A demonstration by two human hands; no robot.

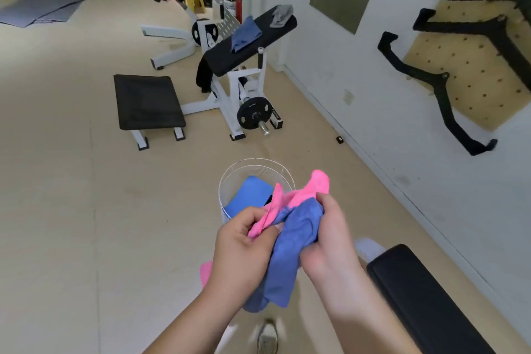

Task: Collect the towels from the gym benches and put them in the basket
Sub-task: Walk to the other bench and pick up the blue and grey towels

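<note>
My left hand (pixel 244 250) and my right hand (pixel 330 241) together hold a pink towel (pixel 313 187) and a blue towel (pixel 290 250) bunched up just in front of a white wire basket (pixel 227 181) on the floor. A bright blue towel (pixel 250 195) lies inside the basket. Farther off, a slanted black bench pad (pixel 227 57) carries a dark blue towel (pixel 244 34) and a grey towel (pixel 281 16). A black cloth (pixel 203 75) hangs off the pad's lower end.
A low black flat bench (pixel 148 102) stands left of the slanted bench, and a weight plate (pixel 254 112) sits at its base. Another black bench (pixel 422 296) is at my lower right. Black handles hang on a pegboard (pixel 465 60) on the right wall. My shoe (pixel 267 336) shows below.
</note>
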